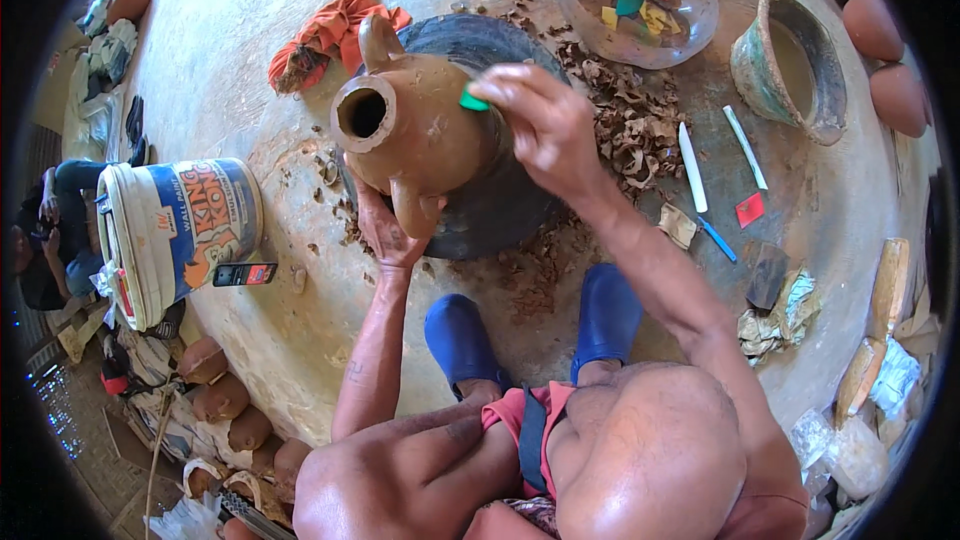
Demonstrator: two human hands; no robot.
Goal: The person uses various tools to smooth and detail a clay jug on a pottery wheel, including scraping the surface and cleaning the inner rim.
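A brown clay jug (pixel 433 130) with a round open mouth and two looped handles lies tilted on a dark round wheel (pixel 505 225), its neck toward the left. My left hand (pixel 388 230) holds the jug from the near side, close to the lower handle; its fingers are partly hidden behind the jug. Between the thumb and fingers of my right hand (pixel 548 125) is a small green scraper (pixel 474 100), at the jug's right side. Against the wheel's far left edge lies an orange cloth (pixel 335 32), partly behind the upper handle.
Clay shavings (pixel 640 130) surround the wheel. To the right are a clear bowl of coloured scrapers (pixel 690 40), a pot of murky water (pixel 835 90), a white strip (pixel 691 165) and a blue-handled tool (pixel 718 240). A paint bucket (pixel 225 205) and phone (pixel 244 274) are left.
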